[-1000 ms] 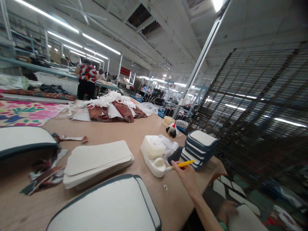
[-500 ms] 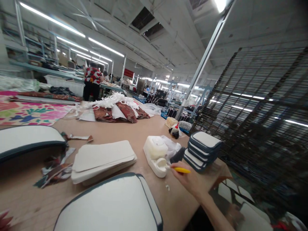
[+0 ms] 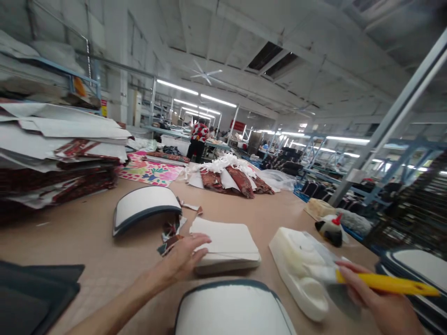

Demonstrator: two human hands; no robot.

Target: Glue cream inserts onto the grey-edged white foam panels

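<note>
My right hand [image 3: 370, 293] is closed around the yellow handle of a brush [image 3: 401, 284]. The brush head is blurred and lies across the near side of a white plastic glue dispenser [image 3: 296, 265] with a small round cup at its front. My left hand [image 3: 188, 253] reaches to the left end of a stack of white boards [image 3: 226, 239], fingers apart and touching the top board's edge. Close in front of me is a curved white panel with dark blue edging [image 3: 233, 309].
Another curved panel [image 3: 148, 202] stands left, beside fabric scraps [image 3: 171, 230]. Stacked panels [image 3: 415, 265] sit at the right edge. A tall fabric pile [image 3: 59, 153], dark sheets [image 3: 35, 293] and a black-and-white bottle with a red tip [image 3: 330, 228] surround the work area. A person [image 3: 199, 139] stands far back.
My view has swung left. The left hand has come in from out of sight onto the board stack. My right hand still holds the brush, its head now off the cup and beside the dispenser.
</note>
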